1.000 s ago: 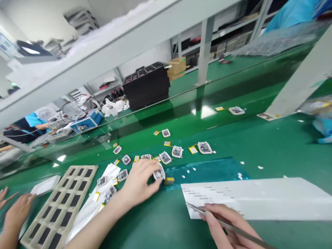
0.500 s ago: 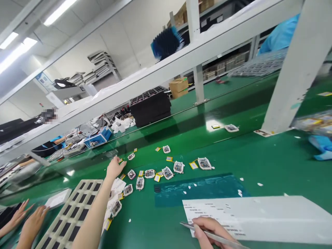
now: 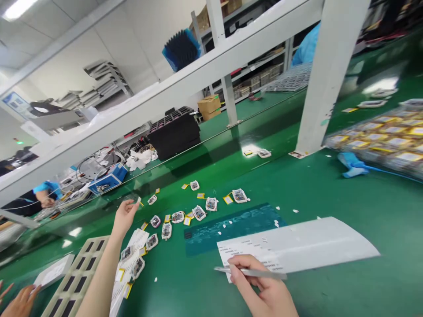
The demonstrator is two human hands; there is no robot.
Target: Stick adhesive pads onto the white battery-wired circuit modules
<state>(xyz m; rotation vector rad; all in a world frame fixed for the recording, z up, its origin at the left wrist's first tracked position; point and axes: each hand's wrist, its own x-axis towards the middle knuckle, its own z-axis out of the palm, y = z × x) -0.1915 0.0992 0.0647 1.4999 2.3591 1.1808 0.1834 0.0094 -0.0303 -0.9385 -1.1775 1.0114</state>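
Holding tweezers [image 3: 264, 273] in the right hand [image 3: 261, 288], with tips just past the printed end of a white sheet [image 3: 307, 242]; pinching a small white-and-yellow piece [image 3: 139, 201] in the left hand [image 3: 124, 215], near white-rimmed cases [image 3: 211, 204] scattered on the green table [image 3: 178, 281].

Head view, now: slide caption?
Right hand holds metal tweezers over a printed white sheet; left hand holds a small pale item near circuit-board units.

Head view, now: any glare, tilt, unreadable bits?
Head view: ceiling light overexposed; same view: glare spots on the green surface; same view: scene tilted, white post leaning; same view: print on the white sheet too small to read.
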